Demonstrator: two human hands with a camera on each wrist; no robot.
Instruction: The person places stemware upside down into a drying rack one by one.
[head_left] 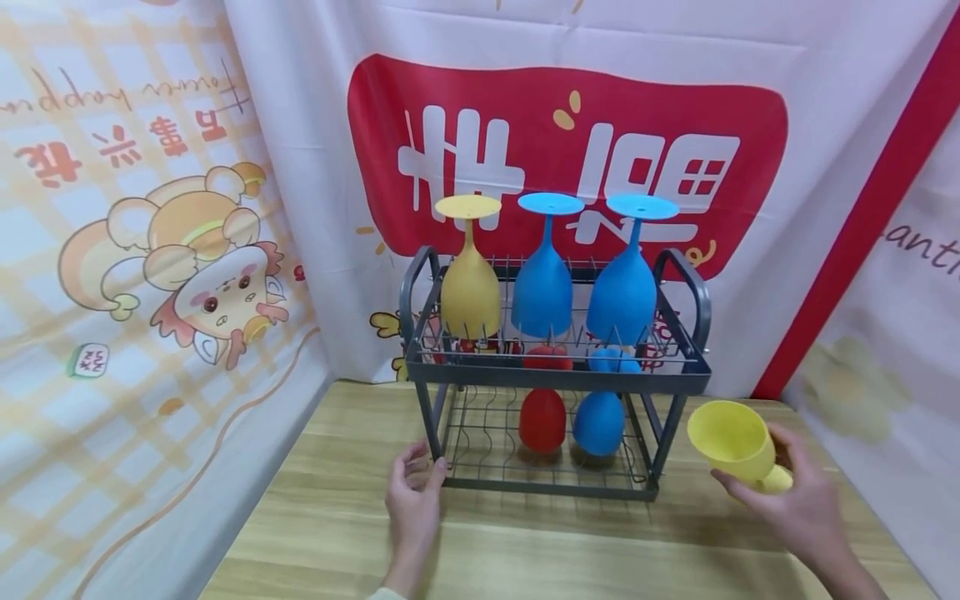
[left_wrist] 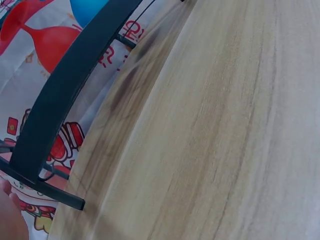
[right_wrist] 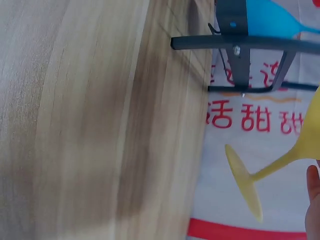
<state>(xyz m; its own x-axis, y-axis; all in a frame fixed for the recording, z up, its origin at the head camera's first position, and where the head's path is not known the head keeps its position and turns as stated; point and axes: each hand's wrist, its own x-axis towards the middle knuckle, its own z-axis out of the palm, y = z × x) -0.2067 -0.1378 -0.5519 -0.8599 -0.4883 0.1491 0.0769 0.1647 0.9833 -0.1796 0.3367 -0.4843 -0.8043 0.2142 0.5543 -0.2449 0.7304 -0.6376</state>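
On the right, my right hand (head_left: 806, 508) holds a yellow goblet (head_left: 731, 437) with its mouth tilted toward me. In the right wrist view the goblet's stem and round foot (right_wrist: 244, 182) stick out past the fingers. My left hand (head_left: 416, 500) is at the lower left front corner of a dark two-tier rack (head_left: 525, 483), thumb and fingers about the corner. Upside down on the top tier stand a yellow goblet (head_left: 470, 292) and two blue goblets (head_left: 543, 292). Below, a red goblet (head_left: 542, 421) and a blue goblet (head_left: 600, 423) are also upside down.
The rack stands on a wood-grain table (head_left: 322, 533). Printed cloth hangs behind it (head_left: 315, 208) and along the left side (head_left: 150, 417). A curved handle (head_left: 686, 292) rises at each end of the top tier.
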